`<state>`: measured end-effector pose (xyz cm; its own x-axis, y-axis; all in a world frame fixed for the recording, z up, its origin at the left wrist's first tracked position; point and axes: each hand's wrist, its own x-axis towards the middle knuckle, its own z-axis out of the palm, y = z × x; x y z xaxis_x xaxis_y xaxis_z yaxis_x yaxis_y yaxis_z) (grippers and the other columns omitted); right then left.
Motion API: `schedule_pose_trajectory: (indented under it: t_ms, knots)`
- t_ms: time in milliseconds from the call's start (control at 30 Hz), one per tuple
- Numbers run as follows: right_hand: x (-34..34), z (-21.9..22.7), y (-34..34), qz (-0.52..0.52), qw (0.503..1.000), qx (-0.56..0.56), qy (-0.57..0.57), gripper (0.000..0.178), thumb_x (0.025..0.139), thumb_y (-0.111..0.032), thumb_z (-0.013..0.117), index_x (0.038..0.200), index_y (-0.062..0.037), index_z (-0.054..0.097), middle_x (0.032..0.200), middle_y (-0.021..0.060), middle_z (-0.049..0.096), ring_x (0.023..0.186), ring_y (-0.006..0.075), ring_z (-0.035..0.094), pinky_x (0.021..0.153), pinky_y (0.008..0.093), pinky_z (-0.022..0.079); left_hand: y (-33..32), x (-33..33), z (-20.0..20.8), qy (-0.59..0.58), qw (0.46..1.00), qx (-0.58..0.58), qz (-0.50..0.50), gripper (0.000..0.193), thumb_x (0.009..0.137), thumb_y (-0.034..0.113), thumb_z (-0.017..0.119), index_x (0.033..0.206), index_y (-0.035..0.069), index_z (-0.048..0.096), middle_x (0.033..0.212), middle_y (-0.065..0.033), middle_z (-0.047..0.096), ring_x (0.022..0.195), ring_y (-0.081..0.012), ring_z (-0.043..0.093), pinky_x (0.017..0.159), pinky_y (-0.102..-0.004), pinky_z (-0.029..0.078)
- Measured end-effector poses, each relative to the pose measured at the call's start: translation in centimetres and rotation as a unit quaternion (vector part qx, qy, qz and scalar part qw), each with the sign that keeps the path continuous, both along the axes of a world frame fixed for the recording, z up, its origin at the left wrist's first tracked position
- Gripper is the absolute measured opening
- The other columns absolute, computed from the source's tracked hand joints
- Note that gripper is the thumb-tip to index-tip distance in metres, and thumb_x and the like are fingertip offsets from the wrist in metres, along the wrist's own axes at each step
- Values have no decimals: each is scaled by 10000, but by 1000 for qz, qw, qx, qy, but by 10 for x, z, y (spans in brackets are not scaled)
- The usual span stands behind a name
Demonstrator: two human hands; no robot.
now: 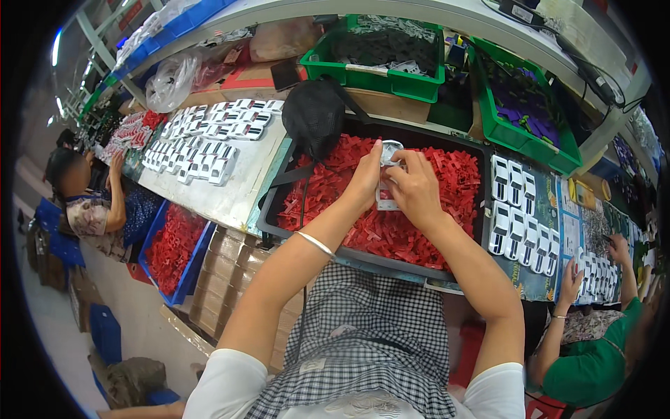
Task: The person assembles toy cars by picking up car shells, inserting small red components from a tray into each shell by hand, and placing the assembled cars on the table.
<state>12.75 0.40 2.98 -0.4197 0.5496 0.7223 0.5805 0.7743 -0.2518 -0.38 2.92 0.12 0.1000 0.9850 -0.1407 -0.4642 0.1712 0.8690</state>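
Over a black tray (269, 222) heaped with small red plastic pieces (331, 202), both my hands work on one white toy car (385, 195). My left hand (367, 172) grips it from the left, thumb up along its side. My right hand (417, 183) has its fingers bent in a pinch at the car's right side and top. A bit of red shows at the lower end of the car. Whether a small part sits between my right fingertips is hidden. A row of similar white toy cars (516, 223) stands right of the tray.
More white cars stand on the left table (255, 157). A black mesh bag (313, 117) hangs over the tray's far left corner. Green bins (412, 85) stand behind, under a shelf (335, 10). A blue bin (202, 255) holds red pieces. Co-workers sit left (98, 209) and right (586, 356).
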Motion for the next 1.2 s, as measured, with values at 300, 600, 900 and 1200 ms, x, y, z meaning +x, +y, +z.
schedule_pose_trajectory:
  t_ms: [300,600,900,1200]
  knots:
    - [4,-7,5,-79,997,13,-17,151,646,-51,700,789,-57,652,1007,76,553,971,269,502,852,396,365,3,0,-6,-21,999,10,-32,377,991,379,361,1036,61,561,924,-36,600,827,-126,561,745,-298,461]
    - [9,-6,6,-100,995,9,20,146,640,-64,716,769,-62,647,1067,79,546,1012,266,489,872,403,350,-6,7,7,-35,999,17,-11,233,942,243,436,998,51,556,877,-37,588,797,-121,558,707,-278,462]
    - [8,-4,9,-152,980,-78,100,543,643,-94,752,1135,-83,524,1111,106,515,1063,305,482,915,411,376,-5,4,-1,30,993,104,-44,203,865,18,480,1054,19,555,928,-33,602,815,-102,566,724,-266,465]
    - [27,-13,30,88,838,-436,318,454,761,-29,642,1194,40,523,1022,107,617,917,155,585,791,275,478,-10,8,3,76,985,134,-73,259,869,5,469,1123,-6,519,950,-41,593,840,-95,564,730,-257,479]
